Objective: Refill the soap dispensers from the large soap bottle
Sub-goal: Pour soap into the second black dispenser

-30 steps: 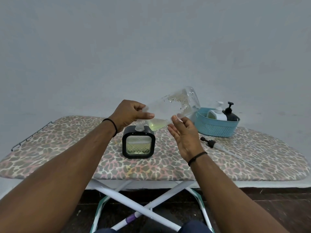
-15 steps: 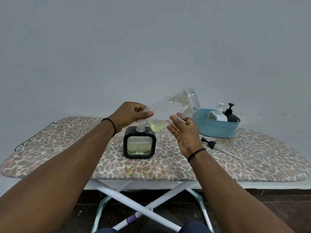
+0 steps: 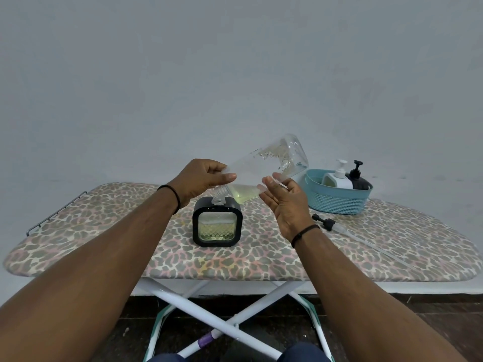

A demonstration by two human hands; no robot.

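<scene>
The large clear plastic soap bottle (image 3: pixel 264 168) slants from far right down to near left, neck over the square black glass-fronted soap dispenser (image 3: pixel 217 225), left hand (image 3: pixel 201 180) fingers gripping its neck end, right hand (image 3: pixel 286 202) fingers loosely cradling its underside.

Left hand (image 3: pixel 200 178): raised, thumb and fingers curled in a pinching hold, dark band at the wrist. Right hand (image 3: pixel 286 202): raised opposite, palm turned inward, fingers straight and pointing up in support, dark band at the wrist. Both forearms bare, extended forward.
</scene>
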